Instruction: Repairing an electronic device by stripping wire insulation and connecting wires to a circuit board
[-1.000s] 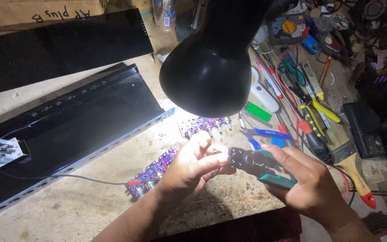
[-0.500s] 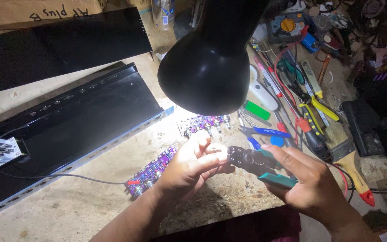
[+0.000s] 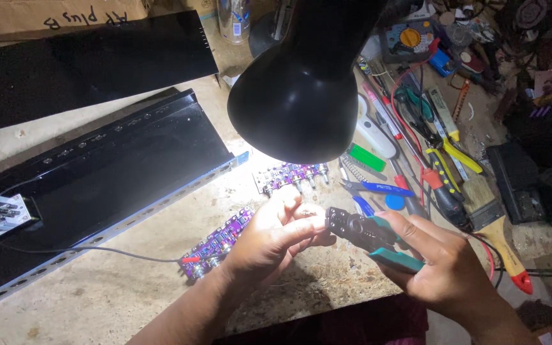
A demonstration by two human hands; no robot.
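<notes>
Left of the grip lies a purple circuit board (image 3: 217,244), left hand (image 3: 275,235) pinching something too small to tell at the stripper's nose, right hand (image 3: 439,265) clenched around the green-handled wire stripper (image 3: 370,236), paintbrush (image 3: 496,227) beyond.

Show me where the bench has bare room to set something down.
Bare bench lies near the front-left edge, between the black metal chassis and the purple circuit board. A smaller patch sits before the left hand. Right of the lamp shade it is crowded: pliers, paintbrush, blue cutters.
</notes>
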